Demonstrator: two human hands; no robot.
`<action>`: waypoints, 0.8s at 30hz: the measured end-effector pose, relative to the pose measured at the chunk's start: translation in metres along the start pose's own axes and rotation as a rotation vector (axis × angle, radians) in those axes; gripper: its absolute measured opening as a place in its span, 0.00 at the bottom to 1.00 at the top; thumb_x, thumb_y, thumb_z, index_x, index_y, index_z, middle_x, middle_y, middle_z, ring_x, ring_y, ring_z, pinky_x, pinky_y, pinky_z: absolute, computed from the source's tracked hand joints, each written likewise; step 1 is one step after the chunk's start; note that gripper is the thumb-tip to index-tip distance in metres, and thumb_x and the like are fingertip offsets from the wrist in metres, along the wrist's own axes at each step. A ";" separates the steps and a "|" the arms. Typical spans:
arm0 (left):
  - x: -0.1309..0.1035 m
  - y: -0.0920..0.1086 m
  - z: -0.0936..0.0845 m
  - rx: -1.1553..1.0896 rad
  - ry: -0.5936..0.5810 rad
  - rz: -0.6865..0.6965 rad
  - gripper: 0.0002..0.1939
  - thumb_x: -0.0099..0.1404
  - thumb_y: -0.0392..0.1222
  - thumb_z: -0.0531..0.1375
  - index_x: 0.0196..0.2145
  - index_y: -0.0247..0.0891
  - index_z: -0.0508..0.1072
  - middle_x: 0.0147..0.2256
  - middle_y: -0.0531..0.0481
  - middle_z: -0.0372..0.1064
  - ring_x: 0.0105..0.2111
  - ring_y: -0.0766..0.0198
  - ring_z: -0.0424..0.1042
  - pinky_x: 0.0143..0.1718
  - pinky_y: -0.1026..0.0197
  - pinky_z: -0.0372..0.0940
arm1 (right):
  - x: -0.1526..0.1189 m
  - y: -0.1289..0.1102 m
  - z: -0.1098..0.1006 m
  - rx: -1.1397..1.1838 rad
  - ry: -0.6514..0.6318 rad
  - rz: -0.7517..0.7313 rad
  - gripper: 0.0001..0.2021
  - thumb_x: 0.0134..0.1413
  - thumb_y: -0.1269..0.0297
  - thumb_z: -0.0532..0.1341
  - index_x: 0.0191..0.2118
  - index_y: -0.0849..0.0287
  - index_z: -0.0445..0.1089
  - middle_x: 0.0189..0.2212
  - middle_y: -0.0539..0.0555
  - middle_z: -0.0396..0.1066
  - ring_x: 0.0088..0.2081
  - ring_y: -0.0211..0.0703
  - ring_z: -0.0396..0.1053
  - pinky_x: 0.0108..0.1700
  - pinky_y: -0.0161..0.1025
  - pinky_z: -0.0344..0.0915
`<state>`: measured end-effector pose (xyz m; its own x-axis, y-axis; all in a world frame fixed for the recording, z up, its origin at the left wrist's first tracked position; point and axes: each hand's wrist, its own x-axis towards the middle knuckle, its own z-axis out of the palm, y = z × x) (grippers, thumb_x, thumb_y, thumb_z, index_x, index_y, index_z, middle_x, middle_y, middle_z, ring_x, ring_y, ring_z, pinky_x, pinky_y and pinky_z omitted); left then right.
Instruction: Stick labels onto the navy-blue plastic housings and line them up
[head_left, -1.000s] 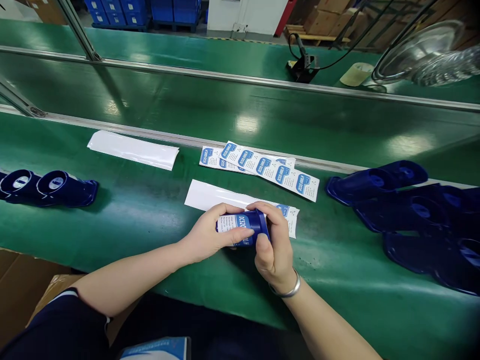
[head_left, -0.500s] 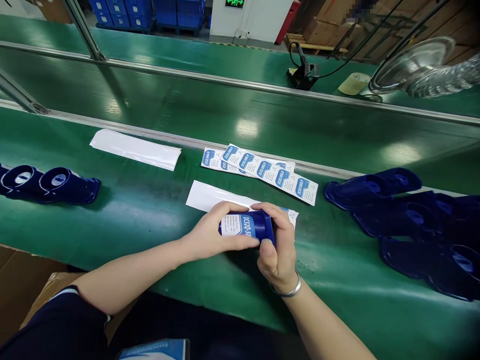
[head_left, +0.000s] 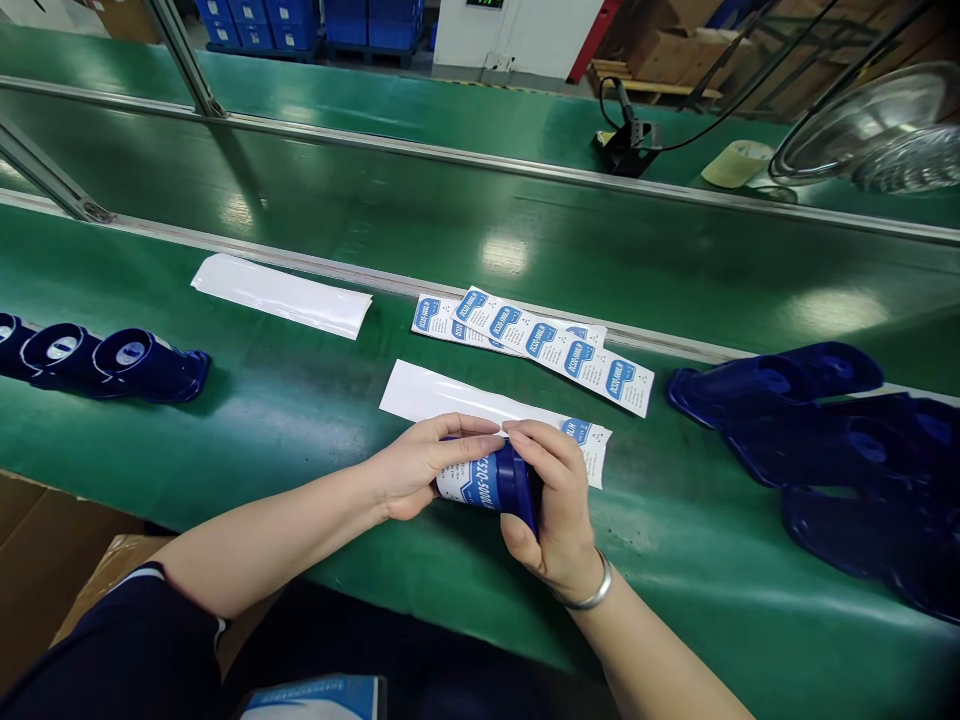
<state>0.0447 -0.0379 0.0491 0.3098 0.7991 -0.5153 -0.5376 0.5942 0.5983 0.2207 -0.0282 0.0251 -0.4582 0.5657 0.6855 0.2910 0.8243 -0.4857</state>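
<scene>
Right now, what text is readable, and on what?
"C52Q-5000" (first 5 maybe S), ends unclear: label on the held blue housing
"DC52Q-5000L/H", likely, small: loose label strips
"L/H": partly covered strip
Too small or blurred: labels' fine print, waist card, blue bins, green sign

Sole head-worn view, facing forward and down (slightly aslant) across green bench [head_left: 300, 425]; left hand [head_left: 412, 465], right hand [head_left: 559, 500] near.
</scene>
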 end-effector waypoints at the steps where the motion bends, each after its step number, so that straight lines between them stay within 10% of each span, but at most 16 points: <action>1: -0.001 -0.001 0.001 0.024 0.014 0.021 0.25 0.49 0.49 0.78 0.41 0.35 0.79 0.44 0.44 0.75 0.44 0.59 0.73 0.47 0.57 0.66 | 0.000 0.000 0.001 0.002 0.000 0.004 0.29 0.68 0.51 0.54 0.70 0.54 0.54 0.55 0.64 0.64 0.54 0.61 0.65 0.52 0.63 0.69; 24: -0.004 -0.016 -0.007 0.819 0.034 0.522 0.45 0.48 0.54 0.76 0.58 0.41 0.62 0.55 0.39 0.65 0.56 0.44 0.66 0.59 0.44 0.61 | -0.011 0.002 0.014 0.093 0.227 0.234 0.24 0.70 0.51 0.51 0.66 0.53 0.60 0.52 0.60 0.66 0.54 0.58 0.65 0.57 0.63 0.64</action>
<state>0.0468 -0.0507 0.0375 0.1570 0.9849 -0.0734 0.1153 0.0555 0.9918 0.2146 -0.0335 0.0091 -0.1859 0.7389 0.6477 0.2832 0.6715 -0.6848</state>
